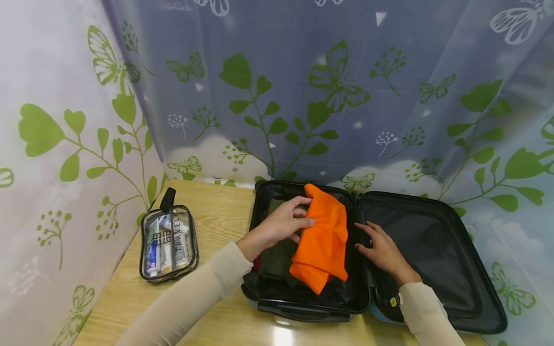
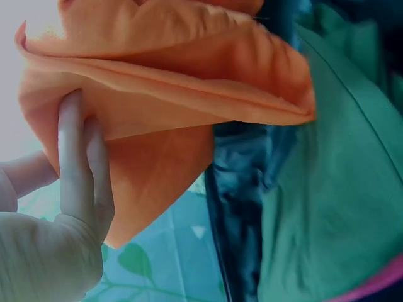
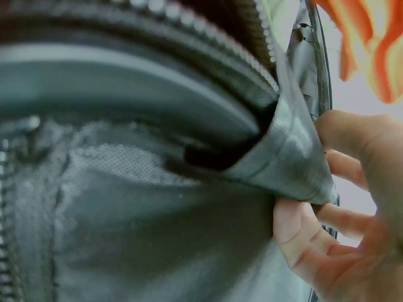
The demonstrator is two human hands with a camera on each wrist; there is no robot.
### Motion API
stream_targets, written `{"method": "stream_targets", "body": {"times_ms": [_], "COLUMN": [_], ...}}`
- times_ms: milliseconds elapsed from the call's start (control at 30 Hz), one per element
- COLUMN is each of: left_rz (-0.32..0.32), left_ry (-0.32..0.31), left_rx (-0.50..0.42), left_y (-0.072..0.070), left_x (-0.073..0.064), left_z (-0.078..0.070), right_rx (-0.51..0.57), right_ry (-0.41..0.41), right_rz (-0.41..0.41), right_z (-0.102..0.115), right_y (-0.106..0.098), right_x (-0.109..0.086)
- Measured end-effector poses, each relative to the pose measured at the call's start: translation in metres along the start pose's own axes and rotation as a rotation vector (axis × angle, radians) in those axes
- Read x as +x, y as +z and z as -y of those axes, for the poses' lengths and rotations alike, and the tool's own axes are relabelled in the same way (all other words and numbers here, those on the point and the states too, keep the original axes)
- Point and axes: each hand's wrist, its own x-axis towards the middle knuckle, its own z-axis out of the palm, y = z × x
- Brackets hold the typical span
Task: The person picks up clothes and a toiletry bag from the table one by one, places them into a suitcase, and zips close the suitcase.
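My left hand (image 1: 283,221) holds an orange cloth garment (image 1: 324,230) over the left half of an open black-lined suitcase (image 1: 303,315). Its fingers press into a fold of the cloth in the left wrist view. Beneath lies a folded dark green garment (image 1: 277,262), which looks brighter green in the left wrist view, with a pinkish edge (image 2: 371,280) under it. At the hinge between the suitcase halves is my right hand (image 1: 383,250). Its fingers and thumb lie on either side of a flap of black lining (image 3: 296,148), pinching it in the right wrist view.
A clear zipped toiletry pouch (image 1: 170,242) with several tubes stands on the wooden table (image 1: 216,206) to the left. The suitcase lid (image 1: 433,254) lies folded out to the right. A patterned curtain (image 1: 277,96) hangs behind and at both sides.
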Motion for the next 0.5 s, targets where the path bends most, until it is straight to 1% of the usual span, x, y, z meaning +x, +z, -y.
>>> {"method": "stream_targets", "body": {"times_ms": [133, 333, 433, 467, 500], "left_rz": [-0.036, -0.122, -0.183, -0.206, -0.232], "left_ry": [-0.04, -0.08, -0.097, -0.102, -0.094], "left_rx": [0.083, 0.247, 0.396, 0.465, 0.551], "left_y": [-0.01, -0.032, -0.043, -0.046, -0.049], "left_x": [0.003, 0.005, 0.004, 0.003, 0.002], "left_z": [0.012, 0.028, 0.037, 0.04, 0.043], "right_rx": [0.005, 0.005, 0.009, 0.011, 0.014], "right_ry": [0.002, -0.005, -0.003, -0.004, -0.004], "right_rz": [0.001, -0.002, -0.002, -0.003, -0.003], "right_z": [-0.001, -0.002, -0.002, -0.002, -0.002], "right_y": [0.001, 0.002, 0.001, 0.001, 0.001], "right_x": [0.001, 0.001, 0.001, 0.001, 0.001]}}
